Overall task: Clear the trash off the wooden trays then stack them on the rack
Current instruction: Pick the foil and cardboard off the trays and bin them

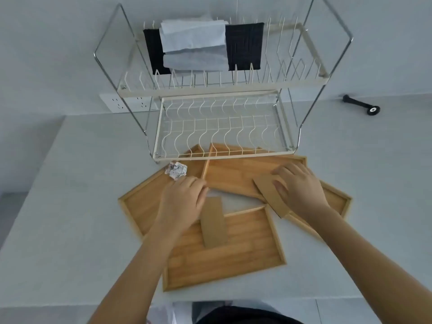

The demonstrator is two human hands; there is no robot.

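Note:
Several wooden trays lie overlapping on the table before a two-tier wire rack: a near tray, a left tray, a far middle tray and a right tray. My left hand holds the top of a brown cardboard piece lying on the near tray. My right hand grips a second brown cardboard piece over the middle tray's front edge. A crumpled printed paper ball sits on the left tray's far corner, just beyond my left hand.
The rack's upper shelf holds a folded grey cloth over a black mat. A wall socket strip is behind the rack. A black handled tool lies at the far right. The table's near edge runs below the trays.

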